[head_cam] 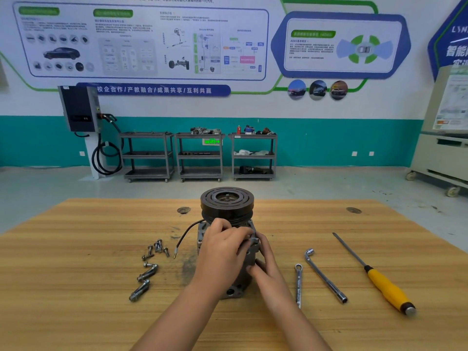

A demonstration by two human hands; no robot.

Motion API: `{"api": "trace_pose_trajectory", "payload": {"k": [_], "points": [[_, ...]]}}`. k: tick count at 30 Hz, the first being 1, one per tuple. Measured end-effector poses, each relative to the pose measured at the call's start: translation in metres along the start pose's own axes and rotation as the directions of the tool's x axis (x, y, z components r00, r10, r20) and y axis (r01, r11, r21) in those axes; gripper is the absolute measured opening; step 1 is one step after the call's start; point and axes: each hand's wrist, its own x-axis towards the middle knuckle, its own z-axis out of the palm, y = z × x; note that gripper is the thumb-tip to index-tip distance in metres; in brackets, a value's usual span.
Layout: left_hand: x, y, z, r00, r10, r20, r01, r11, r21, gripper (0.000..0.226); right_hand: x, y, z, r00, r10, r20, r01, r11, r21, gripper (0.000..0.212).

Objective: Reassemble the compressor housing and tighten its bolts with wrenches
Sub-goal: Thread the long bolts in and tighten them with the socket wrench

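Observation:
A grey compressor (228, 214) with a dark grooved pulley on top stands upright in the middle of the wooden table (76, 312). My left hand (222, 252) lies over the upper housing with its fingers curled round it. My right hand (263, 262) grips the housing's right side lower down. Much of the housing is hidden behind both hands. A black wire (184, 236) hangs from its left side. Several loose bolts (157, 249) lie to the left, with longer bolts (144, 279) below them.
To the right lie a ring wrench (298, 285), an L-shaped socket wrench (324, 274) and a yellow-handled screwdriver (379, 279). Three grey carts (200, 155) and a wall charger (81, 110) stand by the far wall. A cabinet (443, 148) is at the right.

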Motion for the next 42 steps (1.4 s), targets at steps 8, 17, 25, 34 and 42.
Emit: {"api": "trace_pose_trajectory", "payload": {"k": [8,17,25,34,42], "points": [[-0.002,-0.001,-0.002,0.992,0.114,0.044,-0.119,0.983,0.136,0.021,-0.004,-0.006,0.004,1.0,-0.022,-0.017,0.022,1.0,0.015,0.076],[-0.004,-0.005,-0.008,0.987,0.135,0.09,-0.145,0.982,0.119,0.029,-0.012,-0.014,-0.019,1.0,0.009,-0.007,-0.01,0.982,-0.188,0.076],[-0.001,-0.007,-0.011,0.987,0.161,0.001,-0.16,0.98,0.119,0.036,-0.012,-0.001,-0.109,0.875,0.005,-0.484,-0.477,0.18,-0.86,0.028],[-0.028,-0.019,-0.004,0.979,-0.158,-0.132,0.135,0.976,-0.169,0.038,0.002,0.003,-0.12,0.836,0.128,-0.533,-0.462,0.689,-0.559,0.019],[-0.052,-0.036,0.022,0.808,-0.578,0.114,0.555,0.682,-0.476,0.072,0.002,-0.069,-0.056,0.982,-0.118,-0.145,0.122,0.992,0.021,0.015]]}}
